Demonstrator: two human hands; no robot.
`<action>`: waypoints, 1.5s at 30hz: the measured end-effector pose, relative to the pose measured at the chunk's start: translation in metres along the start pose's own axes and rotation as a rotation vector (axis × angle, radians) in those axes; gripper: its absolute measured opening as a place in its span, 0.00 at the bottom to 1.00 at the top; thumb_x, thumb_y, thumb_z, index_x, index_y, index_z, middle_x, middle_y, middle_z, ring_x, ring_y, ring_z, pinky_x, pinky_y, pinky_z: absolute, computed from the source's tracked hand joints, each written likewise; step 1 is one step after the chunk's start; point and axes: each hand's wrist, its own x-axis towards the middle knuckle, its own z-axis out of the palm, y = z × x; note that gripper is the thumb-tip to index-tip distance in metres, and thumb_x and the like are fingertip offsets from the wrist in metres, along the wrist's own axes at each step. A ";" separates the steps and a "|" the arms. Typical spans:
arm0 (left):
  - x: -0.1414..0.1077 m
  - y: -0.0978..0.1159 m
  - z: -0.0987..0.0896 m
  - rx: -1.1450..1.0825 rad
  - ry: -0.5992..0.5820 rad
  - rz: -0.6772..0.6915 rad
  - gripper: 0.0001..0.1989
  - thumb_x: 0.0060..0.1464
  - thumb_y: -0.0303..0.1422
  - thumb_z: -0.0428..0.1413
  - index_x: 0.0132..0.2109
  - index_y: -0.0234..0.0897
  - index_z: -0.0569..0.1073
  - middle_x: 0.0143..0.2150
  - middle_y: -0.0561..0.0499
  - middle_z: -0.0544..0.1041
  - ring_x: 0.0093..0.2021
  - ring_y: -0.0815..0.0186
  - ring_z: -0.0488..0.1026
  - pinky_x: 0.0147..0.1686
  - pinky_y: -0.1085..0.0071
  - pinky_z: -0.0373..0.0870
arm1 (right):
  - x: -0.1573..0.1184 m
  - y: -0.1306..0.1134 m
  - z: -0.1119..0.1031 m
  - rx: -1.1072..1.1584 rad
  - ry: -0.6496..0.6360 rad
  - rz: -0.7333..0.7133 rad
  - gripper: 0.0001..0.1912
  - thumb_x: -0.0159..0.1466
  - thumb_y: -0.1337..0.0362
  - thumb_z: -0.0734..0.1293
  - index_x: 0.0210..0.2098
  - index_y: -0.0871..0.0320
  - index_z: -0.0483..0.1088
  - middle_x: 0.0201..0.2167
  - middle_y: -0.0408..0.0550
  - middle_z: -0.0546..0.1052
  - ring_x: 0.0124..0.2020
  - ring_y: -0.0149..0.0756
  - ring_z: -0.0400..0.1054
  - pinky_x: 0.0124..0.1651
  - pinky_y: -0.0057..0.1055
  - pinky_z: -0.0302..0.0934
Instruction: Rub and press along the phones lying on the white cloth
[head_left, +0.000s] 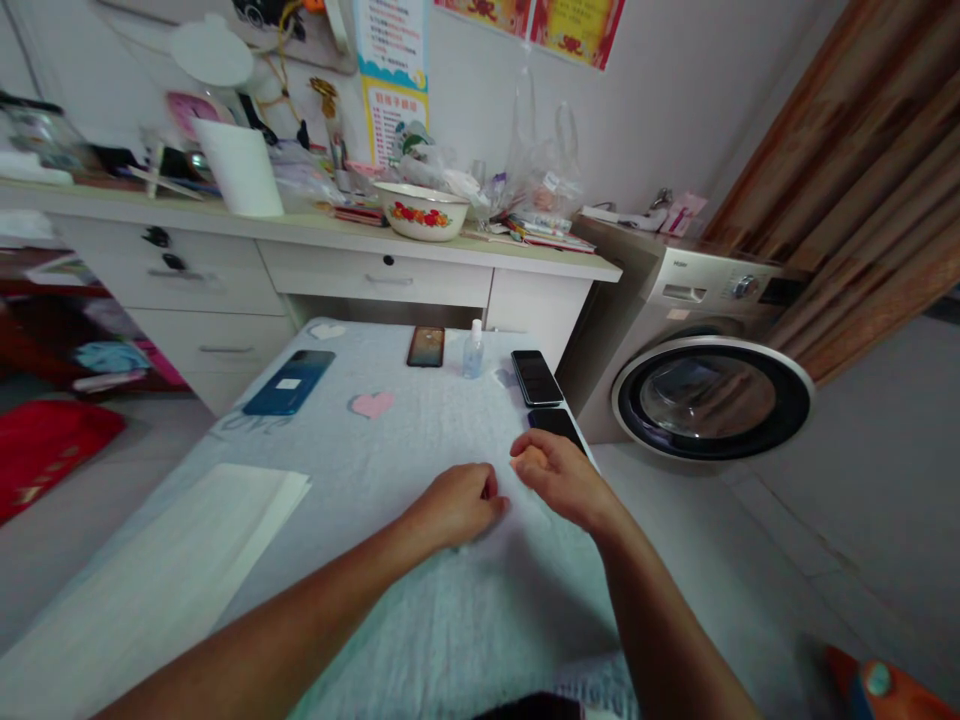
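Item: left hand [459,503], low over the tablecloth [450,430], fingers curled inward; you cannot tell whether they close on anything.

Item: right hand [564,478], knuckles up, fingers bent toward the left hand; their tips are too unclear to tell whether they are apart, together or gripping. A gap separates your hands.

Item: near dark phone [559,424], by the table's right edge, partly covered by your right hand; contact cannot be told. It lies just beyond that hand, long axis running from far left to near right, roughly along the edge. Your right hand is clearly nearer; from your left, it lies ahead and to the right.

Item: far dark phone [536,377], directly beyond the first, on a similar slant.

Item: clear bottle [473,355], upright, left of the far dark phone.

Item: brown-screened phone [426,347], flat, left of the bottle, well apart from both hands.
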 end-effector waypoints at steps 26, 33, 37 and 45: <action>-0.027 -0.180 -0.167 0.620 0.444 -0.738 0.32 0.53 0.53 0.48 0.52 0.30 0.69 0.53 0.32 0.68 0.50 0.44 0.69 0.39 0.57 0.68 | 0.047 0.033 0.104 0.132 0.084 -0.156 0.13 0.66 0.56 0.58 0.42 0.56 0.66 0.28 0.42 0.73 0.27 0.32 0.66 0.31 0.26 0.58; -0.007 -0.197 -0.175 0.544 0.410 -0.865 0.35 0.49 0.56 0.50 0.53 0.32 0.71 0.54 0.31 0.68 0.50 0.42 0.68 0.40 0.54 0.69 | 0.049 0.035 0.103 0.145 0.058 -0.170 0.14 0.66 0.55 0.59 0.42 0.56 0.68 0.33 0.44 0.75 0.28 0.32 0.66 0.30 0.26 0.58; -0.001 -0.199 -0.182 0.490 0.393 -0.939 0.39 0.44 0.58 0.53 0.53 0.30 0.71 0.55 0.29 0.68 0.51 0.41 0.69 0.38 0.56 0.70 | 0.049 0.035 0.103 0.173 0.052 -0.175 0.13 0.66 0.55 0.59 0.42 0.57 0.68 0.33 0.44 0.75 0.28 0.32 0.66 0.30 0.26 0.59; 0.003 -0.204 -0.189 0.424 0.368 -0.958 0.45 0.35 0.60 0.56 0.54 0.30 0.71 0.52 0.32 0.72 0.49 0.43 0.70 0.37 0.59 0.69 | 0.050 0.030 0.101 0.153 0.030 -0.176 0.13 0.65 0.56 0.59 0.40 0.57 0.70 0.32 0.44 0.75 0.29 0.32 0.66 0.31 0.26 0.58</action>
